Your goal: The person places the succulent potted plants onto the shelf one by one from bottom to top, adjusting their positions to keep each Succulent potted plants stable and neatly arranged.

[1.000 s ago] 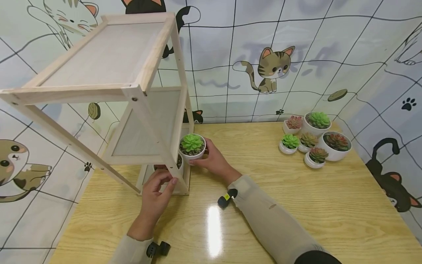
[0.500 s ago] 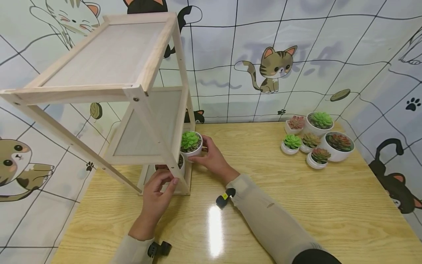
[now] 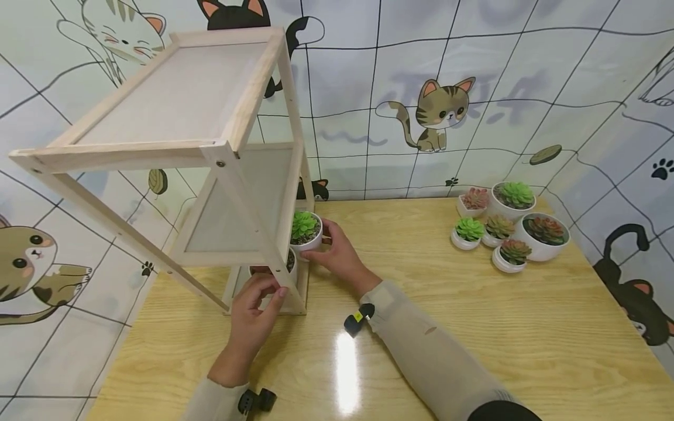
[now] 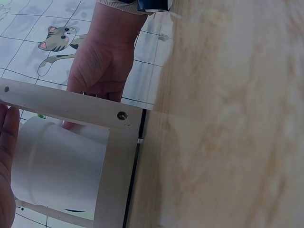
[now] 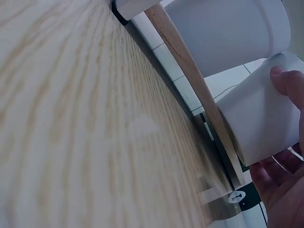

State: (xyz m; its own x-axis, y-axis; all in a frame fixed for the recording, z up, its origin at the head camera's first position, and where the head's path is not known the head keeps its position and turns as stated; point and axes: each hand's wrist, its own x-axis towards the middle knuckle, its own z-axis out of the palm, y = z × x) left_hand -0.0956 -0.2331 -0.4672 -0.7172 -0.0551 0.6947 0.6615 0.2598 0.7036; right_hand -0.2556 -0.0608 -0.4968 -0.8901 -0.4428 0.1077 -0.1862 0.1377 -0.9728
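Observation:
My right hand point(image 3: 342, 257) grips a white pot point(image 3: 310, 242) with a bright green succulent point(image 3: 303, 225), thumb and fingers round its side. In the right wrist view this pot point(image 5: 266, 114) leans, its base at the wooden bottom rail point(image 5: 199, 85) of the rack. Beside it, a second white pot point(image 4: 61, 166) stands on the rack's bottom tier, mostly hidden from the head view by the front post point(image 3: 263, 234). My left hand point(image 3: 254, 313) holds that post low down, thumb tip on the wood and fingers bent beside the second pot.
The pale wooden rack point(image 3: 174, 93) has three tiers and rises on the left of the wood-grain table point(image 3: 421, 316). Several small potted succulents point(image 3: 497, 228) are grouped at the back right. A cat-patterned wall covering point(image 3: 347, 117) stands behind.
My right hand has moved the pot with the green succulent slightly left, further in between the rack's right posts. The left hand stays at the post. The head view has shifted a little.

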